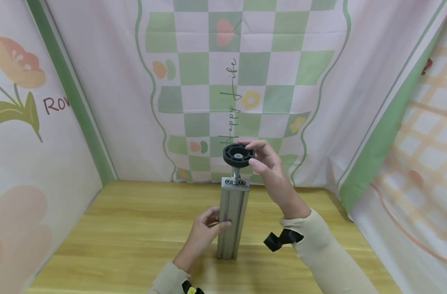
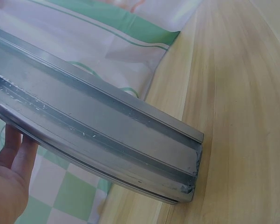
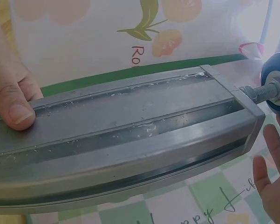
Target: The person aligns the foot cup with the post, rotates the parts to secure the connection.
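A silver aluminium profile (image 1: 231, 220) with slots along its sides stands nearly upright over the table, its lower end (image 2: 192, 172) close to the wood. My left hand (image 1: 203, 232) grips it below the middle, thumb across the near face and fingers round the far side. A metal plate (image 1: 235, 183) with two screws caps the top. From this plate rises a threaded bolt (image 3: 265, 92) carrying a round black levelling foot (image 1: 239, 155). My right hand (image 1: 274, 175) holds the foot's right rim between thumb and curved fingers.
The wooden table (image 1: 142, 228) spreads around the profile. Behind it hangs a green-and-white checked cloth (image 1: 260, 98), with printed cloths at both sides. Each wrist wears a black strap; the right strap (image 1: 283, 239) juts out beside the sleeve.
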